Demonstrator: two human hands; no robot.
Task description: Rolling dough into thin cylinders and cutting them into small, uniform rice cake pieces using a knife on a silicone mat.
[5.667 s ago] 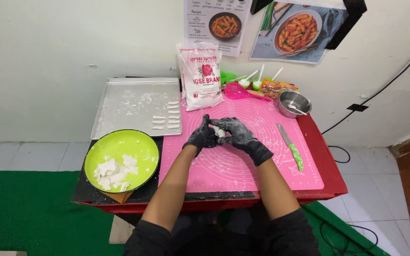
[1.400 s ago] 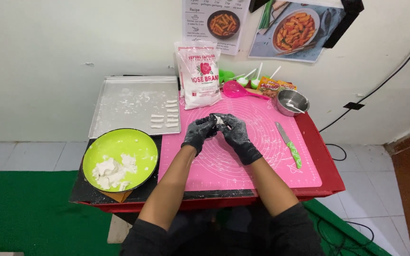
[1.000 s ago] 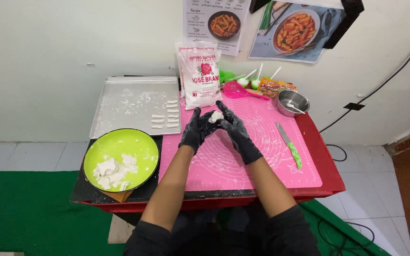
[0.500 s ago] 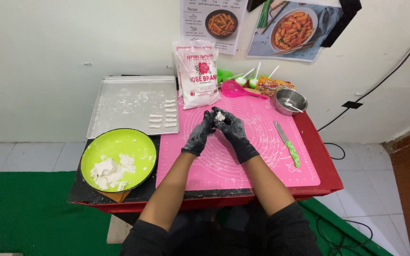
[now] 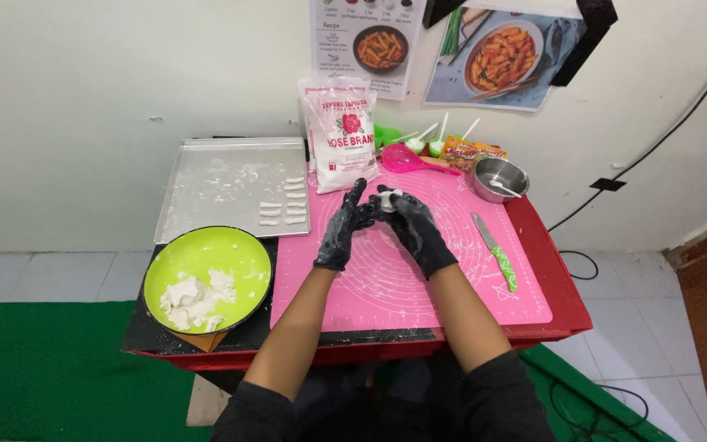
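Left hand: I see the left hand (image 5: 341, 232) in a black glove, raised over the pink mat, fingers (image 5: 356, 195) pointing up and away from me. Its fingertips meet the right hand at the dough piece.
Right hand: the right hand (image 5: 413, 229), also in a black glove, curls around the dough piece from the right side.
Dough piece: 1 small white dough piece (image 5: 389, 198) sits between the 2 hands, above the upper middle of the mat. Only part of it shows past the gloves.
Grip, right: fingers closed loosely about the dough piece, holding it.
Grip, left: thumb and fingertips press against the dough piece; the index finger stands straight, so the hand is only partly closed.
Pink mat: the pink mat (image 5: 452, 270) lies flat on a red table (image 5: 562, 282), dusted white near its middle.
Green bowl: a green bowl (image 5: 206, 254) stands left of the mat, with torn white dough lumps (image 5: 192, 296) in its lower half.
Metal tray: a metal tray (image 5: 214, 184) lies behind the bowl; I count about 6 short white dough sticks (image 5: 285, 205) along its right edge.
Flour bag: a white flour bag (image 5: 339, 135) stands upright at the mat's far edge.
Knife: a green-handled knife (image 5: 497, 252) lies on the mat, right of my hands, well apart.
Steel bowl: a small steel bowl (image 5: 501, 176) sits at the far right corner.
Pink scoop: a pink scoop (image 5: 407, 160) lies beside the flour bag.
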